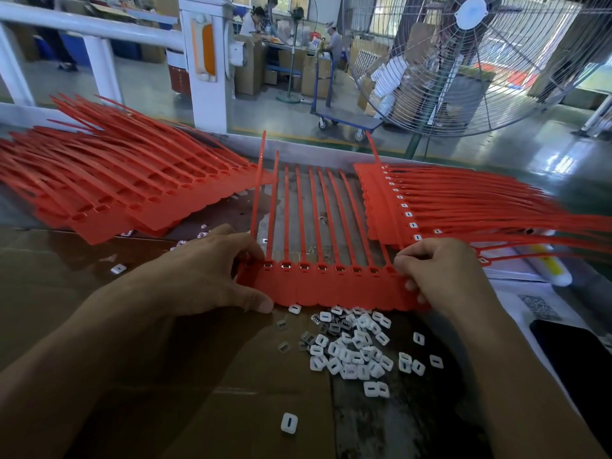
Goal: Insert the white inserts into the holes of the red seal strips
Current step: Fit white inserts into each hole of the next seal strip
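Note:
A joined row of red seal strips (331,286) lies across the bench in front of me, its tails pointing away. White inserts (304,267) sit in the holes along its head row. My left hand (212,270) grips the row's left end, thumb at the near edge and fingers curled over the far side. At the right end, my right hand (443,273) grips the row with curled fingers. A loose heap of white inserts (351,349) lies just below the row.
A pile of red strips with empty holes (109,180) lies at the left, and a stack with filled holes (463,200) at the right. Brown cardboard (66,293) covers the bench's left part. A dark phone (576,356) lies at the right edge. A large fan (463,61) stands behind.

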`<state>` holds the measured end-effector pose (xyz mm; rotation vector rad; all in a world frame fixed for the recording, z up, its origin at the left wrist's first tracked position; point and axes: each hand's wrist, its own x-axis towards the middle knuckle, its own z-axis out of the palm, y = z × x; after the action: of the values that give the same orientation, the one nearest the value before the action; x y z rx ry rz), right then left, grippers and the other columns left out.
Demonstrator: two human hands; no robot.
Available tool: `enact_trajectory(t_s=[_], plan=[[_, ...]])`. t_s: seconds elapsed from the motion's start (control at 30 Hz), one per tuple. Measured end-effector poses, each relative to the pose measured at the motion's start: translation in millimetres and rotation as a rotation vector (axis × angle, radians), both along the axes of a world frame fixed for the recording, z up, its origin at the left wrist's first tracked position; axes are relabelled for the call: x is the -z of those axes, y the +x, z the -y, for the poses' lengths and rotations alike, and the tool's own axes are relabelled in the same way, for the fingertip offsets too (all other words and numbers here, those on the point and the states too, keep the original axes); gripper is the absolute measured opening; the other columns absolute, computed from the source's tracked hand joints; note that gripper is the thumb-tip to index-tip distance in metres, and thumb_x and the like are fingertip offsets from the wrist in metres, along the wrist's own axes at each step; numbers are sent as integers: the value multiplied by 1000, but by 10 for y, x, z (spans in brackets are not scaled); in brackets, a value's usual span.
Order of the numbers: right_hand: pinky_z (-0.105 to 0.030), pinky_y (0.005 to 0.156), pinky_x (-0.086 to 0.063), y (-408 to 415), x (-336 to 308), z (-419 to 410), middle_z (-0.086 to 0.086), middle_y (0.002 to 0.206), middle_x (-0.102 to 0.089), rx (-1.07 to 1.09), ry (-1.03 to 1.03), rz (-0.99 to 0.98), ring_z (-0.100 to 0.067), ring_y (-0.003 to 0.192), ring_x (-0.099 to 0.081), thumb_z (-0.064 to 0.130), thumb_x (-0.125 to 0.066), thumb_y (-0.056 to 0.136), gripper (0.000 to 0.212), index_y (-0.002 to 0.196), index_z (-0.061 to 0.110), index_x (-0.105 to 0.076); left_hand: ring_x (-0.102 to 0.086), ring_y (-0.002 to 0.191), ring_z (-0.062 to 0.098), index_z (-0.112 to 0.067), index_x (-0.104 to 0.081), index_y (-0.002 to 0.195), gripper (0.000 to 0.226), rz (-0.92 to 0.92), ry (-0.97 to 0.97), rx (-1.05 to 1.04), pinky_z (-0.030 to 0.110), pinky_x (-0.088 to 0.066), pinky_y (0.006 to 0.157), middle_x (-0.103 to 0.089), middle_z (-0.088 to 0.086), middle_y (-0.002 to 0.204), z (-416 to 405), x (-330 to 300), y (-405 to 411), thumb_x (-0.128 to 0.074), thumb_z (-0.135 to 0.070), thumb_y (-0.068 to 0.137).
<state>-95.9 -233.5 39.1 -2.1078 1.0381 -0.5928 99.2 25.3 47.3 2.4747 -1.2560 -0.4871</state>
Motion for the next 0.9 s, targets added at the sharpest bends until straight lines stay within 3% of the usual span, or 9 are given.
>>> enact_trajectory(t_s=[0.2,0.4,0.6,0.9], plan=[[-31,62,-49,24,56,-7,1,79,-75,-18,-40,-36,-18,70,-68,20,-75,90,11,81,27,-74,-49,111,4,-52,-48,128,94,-2,0,0,36,-48,96,-42,-22,124,8,9,13,-69,-89,44],[-25,58,-42,45,80,-36,7,80,-74,-19,-75,-75,-11,72,-66,22,-75,90,14,78,30,-73,-49,110,3,-52,-49,128,94,-6,-4,-2,34,-47,95,-43,-22,124,8,21,9,-69,-88,43],[-17,57,-35,79,116,-40,14,79,-67,7,-109,-83,3,73,-56,25,-75,91,4,89,26,-78,-49,112,6,-49,-49,130,93,-6,-6,-4,36,-48,97,-43,-20,125,13,8,1,-72,-85,47],[-16,52,-32,100,125,-26,15,74,-65,46,-152,-121,2,67,-55,25,-77,89,9,81,28,-75,-48,112,7,-49,-49,129,94,-9,-6,-3,35,-46,96,-43,-19,124,11,0,-9,-70,-85,45]])
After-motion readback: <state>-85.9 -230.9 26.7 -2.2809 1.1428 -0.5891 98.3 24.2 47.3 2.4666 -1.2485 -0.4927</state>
